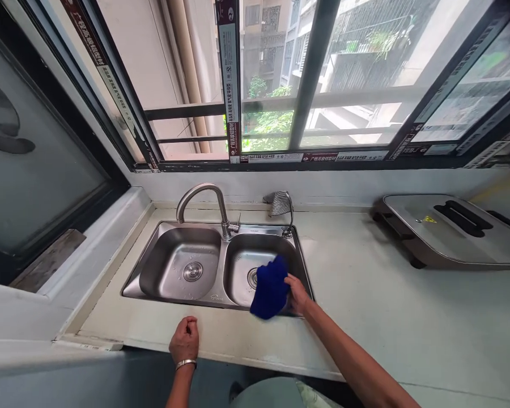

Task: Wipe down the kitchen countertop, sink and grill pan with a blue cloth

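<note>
The right hand [297,293] is closed on the right edge of a blue cloth [270,288], pinching it between thumb and fingers over the front of the sink [221,290], at its right basin. The cloth hangs bunched and a little blurred, its lower end overlapping the sink's front rim in view; whether it touches the metal, I cannot tell. The left hand [185,340], well apart from the right, is curled into a loose fist in front of the sink's left basin, at the counter's near edge; nothing shows in it, and I cannot tell whether it rests on the counter [365,323]. A bracelet [186,364] circles that wrist. Light green clothing [267,394] shows in front of the sink, below the counter edge. Within the sink, the left drain [192,271] is in full view, with water drops around it, while the cloth partly hides the right drain [252,278]. At the sink's back rim, the tap [202,189] arches over the left basin, and a thin spout [291,214] stands at the right corner with grey mesh [279,203] draped over it. Well to the sink's right sits a flat appliance [442,226] with a black-handled lid and a yellow label. Behind the sink, the window [233,85] bears printed strips; through it show a pipe [186,62] and greenery [267,124].
</note>
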`<action>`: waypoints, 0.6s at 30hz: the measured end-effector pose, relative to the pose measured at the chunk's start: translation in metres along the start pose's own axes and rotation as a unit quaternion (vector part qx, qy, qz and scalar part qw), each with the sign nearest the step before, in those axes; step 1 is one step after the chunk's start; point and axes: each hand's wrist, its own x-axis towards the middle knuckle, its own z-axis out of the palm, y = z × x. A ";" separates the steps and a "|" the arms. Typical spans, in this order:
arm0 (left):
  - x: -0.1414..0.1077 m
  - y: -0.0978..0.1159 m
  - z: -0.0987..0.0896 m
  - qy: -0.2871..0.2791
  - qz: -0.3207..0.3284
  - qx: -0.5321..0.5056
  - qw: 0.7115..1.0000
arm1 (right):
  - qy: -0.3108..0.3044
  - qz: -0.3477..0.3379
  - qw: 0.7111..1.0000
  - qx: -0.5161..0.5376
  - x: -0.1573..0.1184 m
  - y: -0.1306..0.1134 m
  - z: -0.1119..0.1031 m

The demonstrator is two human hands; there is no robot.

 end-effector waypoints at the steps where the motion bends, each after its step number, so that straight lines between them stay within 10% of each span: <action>1: 0.000 0.000 0.000 0.001 0.002 -0.001 1.000 | 0.019 -0.012 1.000 -0.011 -0.002 -0.004 -0.013; 5: -0.003 -0.001 0.001 0.000 0.000 0.002 1.000 | 0.086 -0.049 0.991 -0.095 -0.028 0.008 -0.073; 9: -0.006 -0.005 0.004 -0.002 -0.002 -0.001 1.000 | 0.104 -0.125 0.881 -0.445 -0.073 0.067 -0.097; 13: -0.007 -0.008 0.005 0.004 -0.002 -0.003 1.000 | 0.069 -0.188 0.801 -0.564 -0.097 0.112 -0.070; 18: -0.007 -0.008 0.005 0.012 0.001 0.005 1.000 | -0.016 -0.229 0.812 -0.537 -0.077 0.099 -0.013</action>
